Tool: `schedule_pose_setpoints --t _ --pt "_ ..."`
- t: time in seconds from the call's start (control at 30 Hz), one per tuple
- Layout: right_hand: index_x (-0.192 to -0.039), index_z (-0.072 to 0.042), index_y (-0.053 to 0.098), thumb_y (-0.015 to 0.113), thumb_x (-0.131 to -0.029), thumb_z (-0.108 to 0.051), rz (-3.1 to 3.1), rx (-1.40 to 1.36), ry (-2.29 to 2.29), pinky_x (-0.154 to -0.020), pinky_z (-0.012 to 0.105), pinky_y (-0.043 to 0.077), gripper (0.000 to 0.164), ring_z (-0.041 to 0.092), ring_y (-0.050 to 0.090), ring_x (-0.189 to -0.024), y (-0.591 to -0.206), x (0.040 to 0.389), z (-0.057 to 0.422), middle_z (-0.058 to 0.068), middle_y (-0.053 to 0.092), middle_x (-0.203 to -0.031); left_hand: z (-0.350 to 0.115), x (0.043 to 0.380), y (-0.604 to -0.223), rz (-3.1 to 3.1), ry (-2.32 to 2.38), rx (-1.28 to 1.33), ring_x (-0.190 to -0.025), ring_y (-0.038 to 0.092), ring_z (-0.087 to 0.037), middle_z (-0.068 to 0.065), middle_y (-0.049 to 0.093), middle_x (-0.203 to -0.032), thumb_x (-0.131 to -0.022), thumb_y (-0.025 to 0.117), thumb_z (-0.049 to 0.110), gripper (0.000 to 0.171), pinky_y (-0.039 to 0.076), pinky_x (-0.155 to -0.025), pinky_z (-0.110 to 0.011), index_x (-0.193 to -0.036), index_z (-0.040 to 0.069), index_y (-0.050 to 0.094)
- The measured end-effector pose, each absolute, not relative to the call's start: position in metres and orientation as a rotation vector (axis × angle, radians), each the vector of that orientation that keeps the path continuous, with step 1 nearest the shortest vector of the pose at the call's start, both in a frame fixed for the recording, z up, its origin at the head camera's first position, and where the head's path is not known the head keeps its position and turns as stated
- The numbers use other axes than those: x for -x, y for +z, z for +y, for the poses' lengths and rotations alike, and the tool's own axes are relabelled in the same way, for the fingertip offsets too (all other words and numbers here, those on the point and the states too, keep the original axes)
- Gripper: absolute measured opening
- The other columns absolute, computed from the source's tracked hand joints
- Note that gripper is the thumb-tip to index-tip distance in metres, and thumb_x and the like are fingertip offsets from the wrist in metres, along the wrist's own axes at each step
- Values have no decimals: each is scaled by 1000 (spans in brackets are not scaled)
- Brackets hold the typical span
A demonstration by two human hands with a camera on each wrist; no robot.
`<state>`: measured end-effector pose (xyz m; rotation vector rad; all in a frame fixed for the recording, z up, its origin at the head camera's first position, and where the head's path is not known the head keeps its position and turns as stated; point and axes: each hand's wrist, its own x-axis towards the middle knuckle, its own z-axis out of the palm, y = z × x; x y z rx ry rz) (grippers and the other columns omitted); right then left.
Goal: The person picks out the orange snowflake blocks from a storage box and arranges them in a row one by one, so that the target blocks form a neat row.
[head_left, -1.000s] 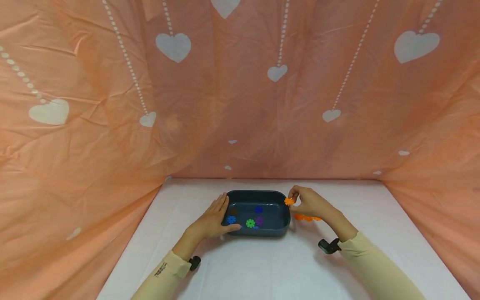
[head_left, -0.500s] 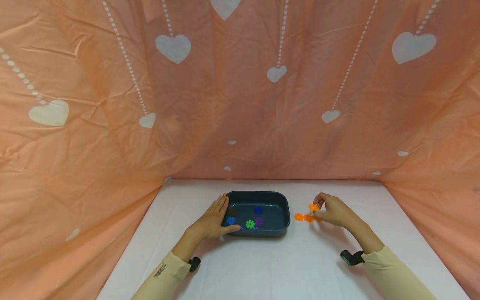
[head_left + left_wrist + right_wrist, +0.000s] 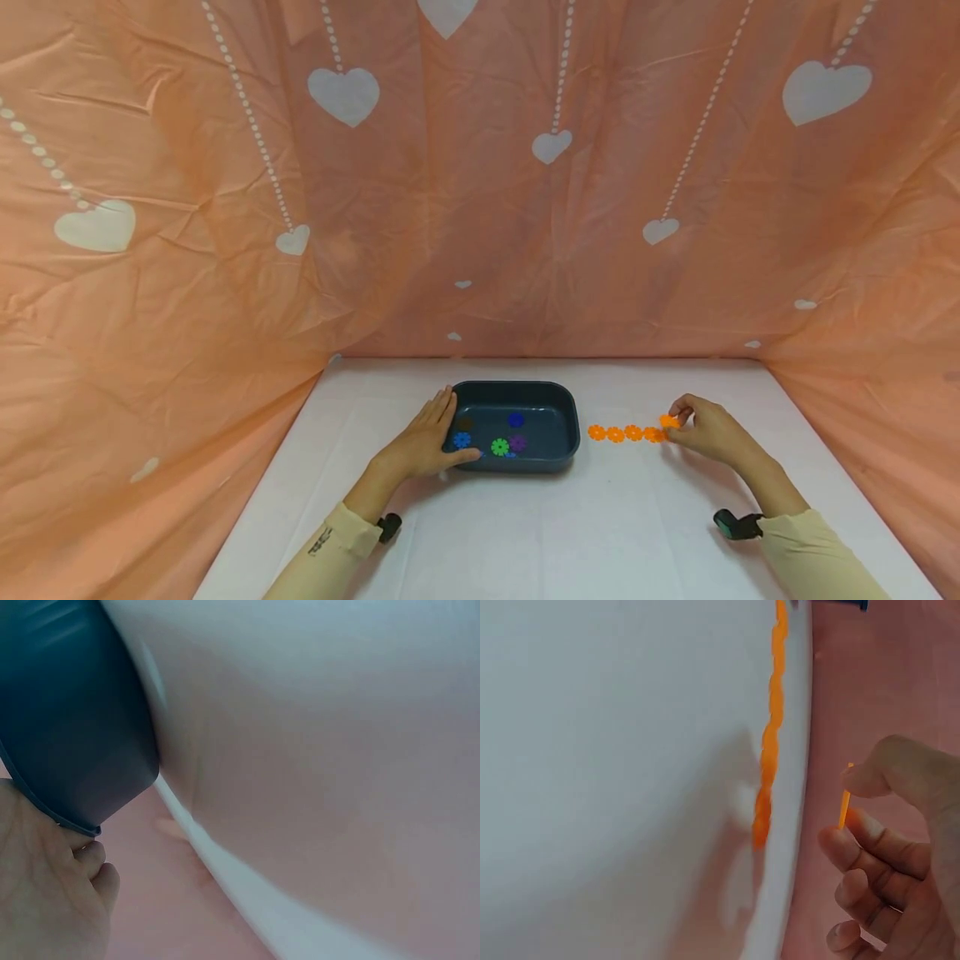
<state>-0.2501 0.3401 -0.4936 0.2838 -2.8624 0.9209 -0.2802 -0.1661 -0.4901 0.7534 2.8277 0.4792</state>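
Observation:
In the head view my left hand (image 3: 423, 437) rests on the left end of a dark rectangular tub (image 3: 517, 467), fingers straight along its side and thumb across the front rim. The left wrist view shows that hand (image 3: 49, 885) against the rim of the tub (image 3: 82, 727). My right hand (image 3: 708, 429) pinches an orange flower-shaped disc (image 3: 670, 422) between thumb and fingers. In the right wrist view this disc (image 3: 845, 806) is seen edge-on, raised off the table. Close beside it, at the right end, lies a row of several orange flower-shaped discs (image 3: 633, 432).
Inside the tub lie several flower-shaped discs, among them a green disc (image 3: 499, 447), a light blue disc (image 3: 462, 439), a purple disc (image 3: 517, 443) and a dark blue disc (image 3: 516, 420). A white cloth (image 3: 525, 533) covers the table. Orange curtains (image 3: 480, 208) hang behind and at both sides.
My right hand has moved rightward from the tub's right rim to the row's right end, carrying the orange disc. More of the row is now uncovered. My left hand has stayed put.

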Motion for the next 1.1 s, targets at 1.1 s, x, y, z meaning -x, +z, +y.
schedule_pose_setpoints --t 1.1 --pt "-105 6 63 76 -86 -8 -3046 -132 893 -74 39 49 27 27 57 -85 -505 251 369 11 60 -91 -171 282 -493 2819 500 -746 -167 -5 -31 -16 -5 -180 -96 58 79 123 3 -135 -49 -171 2 1"
